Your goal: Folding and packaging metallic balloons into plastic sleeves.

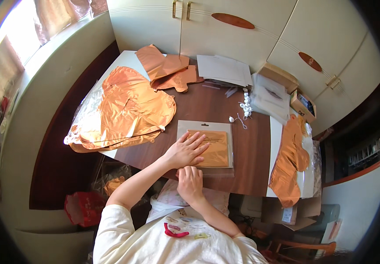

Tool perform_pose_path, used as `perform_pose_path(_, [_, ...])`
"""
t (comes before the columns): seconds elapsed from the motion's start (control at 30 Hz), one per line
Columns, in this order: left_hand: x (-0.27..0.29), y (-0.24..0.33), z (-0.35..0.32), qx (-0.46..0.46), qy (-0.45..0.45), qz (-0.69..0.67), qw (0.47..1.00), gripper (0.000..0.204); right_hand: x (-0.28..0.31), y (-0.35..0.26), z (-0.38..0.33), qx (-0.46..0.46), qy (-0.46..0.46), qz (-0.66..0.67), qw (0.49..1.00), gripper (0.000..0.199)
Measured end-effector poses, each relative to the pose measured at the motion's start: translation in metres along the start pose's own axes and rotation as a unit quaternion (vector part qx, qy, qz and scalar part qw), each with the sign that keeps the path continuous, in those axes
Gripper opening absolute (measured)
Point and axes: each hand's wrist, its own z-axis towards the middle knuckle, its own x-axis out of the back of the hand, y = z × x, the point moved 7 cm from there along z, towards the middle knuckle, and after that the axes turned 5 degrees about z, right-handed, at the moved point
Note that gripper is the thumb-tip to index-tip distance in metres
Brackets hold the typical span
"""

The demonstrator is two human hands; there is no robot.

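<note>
Brown counter [253, 154] | right hand [190, 183] curls at the near edge of a flat orange packet [220, 154], grip unclear | left hand [187, 149] lies spread, palm down on that packet, counter's front middle | orange foil [143, 114] farther left | white cabinets [234, 42] behind

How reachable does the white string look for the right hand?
Probably reachable, yes: the packet lies flat, and the left hand on it leaves the packet's right side free for the right hand to pass toward the white string.
</note>
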Motion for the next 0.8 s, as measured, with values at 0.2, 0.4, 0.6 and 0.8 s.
perform_pose_path(0.2, [0.006, 0.004, -0.003, -0.014, -0.039, -0.015, 0.999, 0.056, 0.061, 0.052, -0.021, -0.041, 0.073, 0.386, 0.919, 0.009])
perform_pose_path(0.4, [0.015, 0.020, -0.014, -0.045, -0.063, -0.033, 0.996, 0.058, 0.208, 0.170, -0.098, -0.125, 0.369, 0.629, 0.673, 0.013])
perform_pose_path(0.6, [0.035, 0.026, -0.019, -0.054, -0.036, -0.063, 0.996, 0.062, 0.186, 0.164, -0.112, -0.166, 0.191, 0.460, 0.851, 0.023])
perform_pose_path(0.8, [0.072, 0.034, -0.066, -0.118, -0.039, -0.104, 0.987, 0.067, 0.127, 0.113, -0.072, 0.036, -0.096, 0.021, 0.995, 0.065])
